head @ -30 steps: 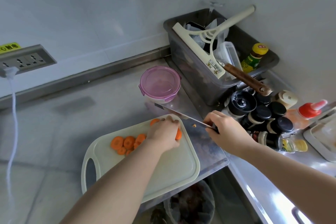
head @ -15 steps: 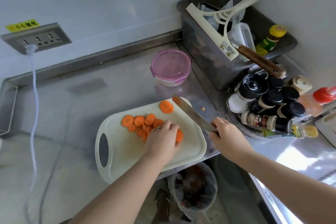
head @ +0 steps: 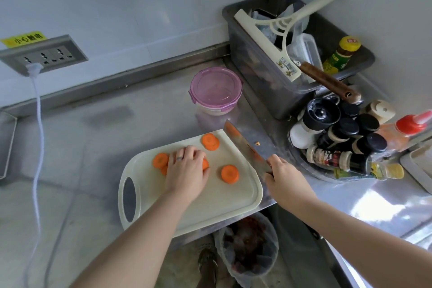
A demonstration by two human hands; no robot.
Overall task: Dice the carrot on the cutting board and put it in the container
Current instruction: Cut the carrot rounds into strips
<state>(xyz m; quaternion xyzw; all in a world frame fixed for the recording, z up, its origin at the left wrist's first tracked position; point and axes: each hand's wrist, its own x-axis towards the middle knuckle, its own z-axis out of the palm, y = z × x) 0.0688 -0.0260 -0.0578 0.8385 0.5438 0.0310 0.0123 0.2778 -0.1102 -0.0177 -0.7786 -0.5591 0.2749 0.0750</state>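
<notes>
1. We see the left hand (head: 187,170) lying palm down on the cutting board (head: 210,208). Its fingers curl over a small heap of carrot slices (head: 160,160), and some orange rounds peek out on either side of the hand.
2. A ring (head: 179,158) sits on one finger of that hand.
3. Two more groups of carrot lie loose on the board. One is a single round (head: 230,173) just to the right of the left hand, and the other is a pair of overlapping rounds (head: 210,141) near the far edge.
4. The carrot is in round slices; we see no dice.
5. The right hand (head: 284,177) is closed tight round the handle of the knife (head: 245,145), and the fist hides the handle.
6. The blade points away and to the left, lying along the right edge of the board. It carries orange smears.
7. A tiny scrap (head: 257,143) lies on the steel counter (head: 93,147) just beside the blade.
8. The container (head: 216,90) stands on the counter beyond the board with its pink lid on. It is near the knife tip but apart from it.
9. To the right of the container stands a grey tub (head: 257,77) holding a cream squeegee (head: 280,37) and a yellow-capped bottle (head: 342,54).
10. In front of the tub is a cluster of black-capped spice jars (head: 346,138), with a red-capped squeeze bottle (head: 409,127) beside it.
11. On the wall at the left, a white cable (head: 38,124) hangs from a socket strip (head: 44,56).
12. Below the counter edge stands a lined waste bin (head: 250,245).
</notes>
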